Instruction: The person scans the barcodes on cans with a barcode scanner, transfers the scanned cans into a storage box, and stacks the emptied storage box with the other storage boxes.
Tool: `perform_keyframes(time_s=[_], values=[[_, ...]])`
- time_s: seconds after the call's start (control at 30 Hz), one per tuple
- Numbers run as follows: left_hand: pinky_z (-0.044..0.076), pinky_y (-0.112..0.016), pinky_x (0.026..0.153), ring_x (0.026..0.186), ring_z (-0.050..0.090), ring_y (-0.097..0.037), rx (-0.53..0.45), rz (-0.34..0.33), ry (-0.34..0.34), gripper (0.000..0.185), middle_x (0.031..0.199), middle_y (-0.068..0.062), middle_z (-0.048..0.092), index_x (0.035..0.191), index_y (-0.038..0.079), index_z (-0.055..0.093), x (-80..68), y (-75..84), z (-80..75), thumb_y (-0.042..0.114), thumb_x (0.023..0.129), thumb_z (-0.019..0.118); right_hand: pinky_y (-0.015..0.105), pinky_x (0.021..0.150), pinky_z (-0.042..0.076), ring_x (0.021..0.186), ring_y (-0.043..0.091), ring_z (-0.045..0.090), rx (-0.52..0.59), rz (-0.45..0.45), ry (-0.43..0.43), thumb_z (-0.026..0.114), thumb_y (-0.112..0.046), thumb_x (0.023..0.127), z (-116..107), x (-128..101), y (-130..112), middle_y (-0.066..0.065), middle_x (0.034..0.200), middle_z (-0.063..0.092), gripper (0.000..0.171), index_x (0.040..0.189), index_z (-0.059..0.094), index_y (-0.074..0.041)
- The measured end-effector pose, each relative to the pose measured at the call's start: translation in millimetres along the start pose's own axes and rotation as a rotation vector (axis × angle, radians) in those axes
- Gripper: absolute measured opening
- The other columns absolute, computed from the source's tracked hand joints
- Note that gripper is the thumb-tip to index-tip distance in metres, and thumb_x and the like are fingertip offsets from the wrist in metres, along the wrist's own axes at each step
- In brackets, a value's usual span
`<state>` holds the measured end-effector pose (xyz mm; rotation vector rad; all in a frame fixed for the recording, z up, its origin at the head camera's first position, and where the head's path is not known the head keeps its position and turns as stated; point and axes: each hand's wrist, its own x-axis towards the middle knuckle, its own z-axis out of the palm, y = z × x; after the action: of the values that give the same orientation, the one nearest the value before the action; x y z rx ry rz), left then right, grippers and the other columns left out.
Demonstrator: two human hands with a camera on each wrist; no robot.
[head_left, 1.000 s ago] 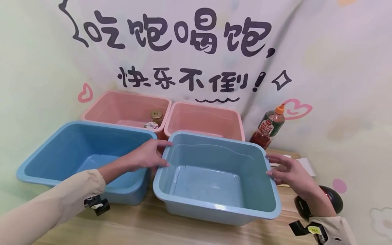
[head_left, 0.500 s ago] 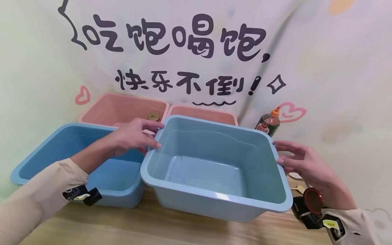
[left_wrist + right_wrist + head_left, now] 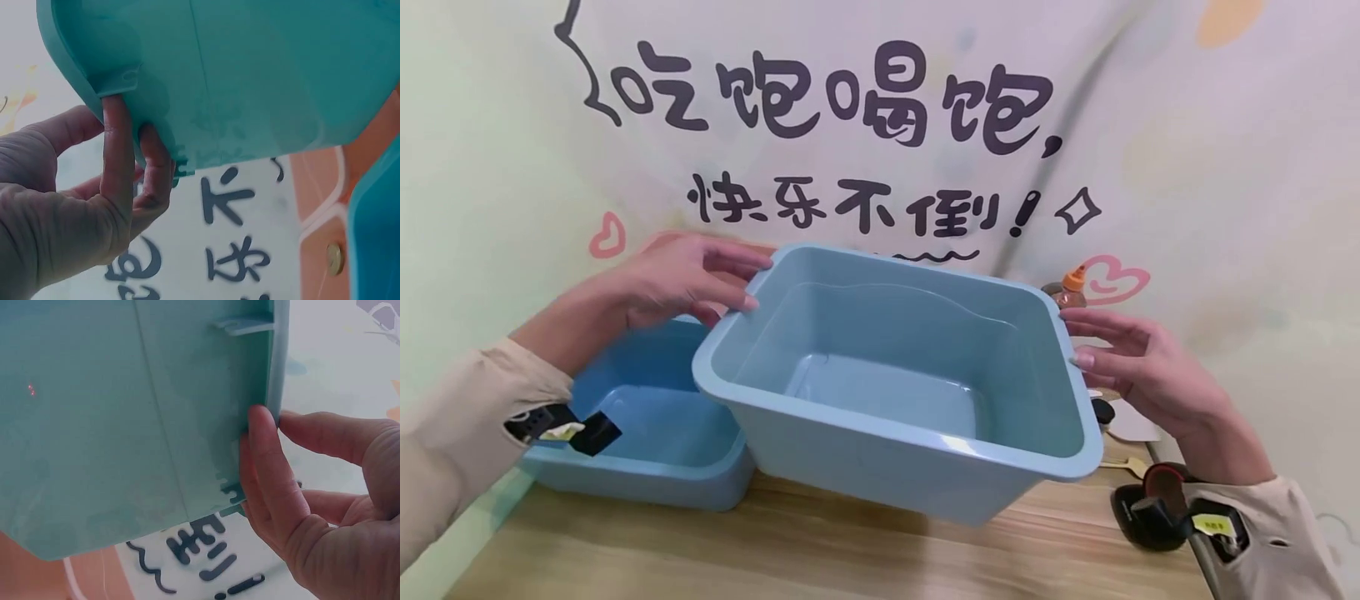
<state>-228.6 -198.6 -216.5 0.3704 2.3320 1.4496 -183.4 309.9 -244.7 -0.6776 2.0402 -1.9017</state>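
Observation:
A light blue plastic bin [image 3: 880, 467] hangs above the wooden table, tilted, with nothing visible inside it. My left hand [image 3: 688, 279] grips its left rim; in the left wrist view the thumb is on the outer edge of the rim and fingers [image 3: 117, 156] curl beneath. On the opposite side my right hand [image 3: 1150, 367] pinches the right rim, its fingers [image 3: 272, 469] against the outer wall in the right wrist view. Below and left of it stands a darker blue bin [image 3: 715, 492], partly covered by my left arm and the raised bin.
Pink bins [image 3: 315, 181] stand at the back, mostly hidden, one with a gold-coloured lid [image 3: 335, 258] in it. An orange-capped sauce bottle [image 3: 1073, 292] is behind. At right lie a wooden utensil [image 3: 1131, 465] and a black object [image 3: 1142, 521]. A printed cloth [image 3: 865, 150] hangs behind.
Both hands have raised the light blue bin off the table and shifted it slightly left. It now hides most of the pink bins and the bottle.

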Motion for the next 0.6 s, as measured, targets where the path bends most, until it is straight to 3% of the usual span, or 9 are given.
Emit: perform_keyframes(time_s=[0.1,0.27,0.6], values=[[0.061,-0.044,0.082,0.102,0.073,-0.024,0.005,0.022,-0.038,0.068,0.142,-0.018,0.057,0.152,0.009,0.041,-3.2,-1.0,-15.8,0.016,0.092,0.072,0.039,0.086,0.06,0.104,0.023,0.074,0.031,-0.005,-0.006,0.047,0.016,0.096,8,8,-6,0.007,0.138,0.063,0.051,0.143,0.05,-0.004],[0.061,-0.043,0.086,0.108,0.071,-0.022,0.083,0.017,-0.066,0.068,0.145,-0.016,0.056,0.154,0.01,0.037,-7.1,-7.2,-41.0,0.018,0.094,0.069,0.037,0.087,0.06,0.103,0.023,0.074,-0.01,0.05,0.065,0.055,0.01,0.095,30,23,-16,0.007,0.132,0.065,0.046,0.139,0.053,-0.004],[0.061,-0.044,0.076,0.104,0.066,-0.022,0.318,-0.001,-0.016,0.067,0.149,-0.019,0.047,0.154,0.011,0.036,-19.8,-32.9,-91.3,0.022,0.095,0.067,0.034,0.089,0.06,0.103,0.02,0.073,-0.095,0.143,0.15,0.065,-0.005,0.094,80,62,-27,0.014,0.136,0.057,0.056,0.146,0.045,-0.003]])
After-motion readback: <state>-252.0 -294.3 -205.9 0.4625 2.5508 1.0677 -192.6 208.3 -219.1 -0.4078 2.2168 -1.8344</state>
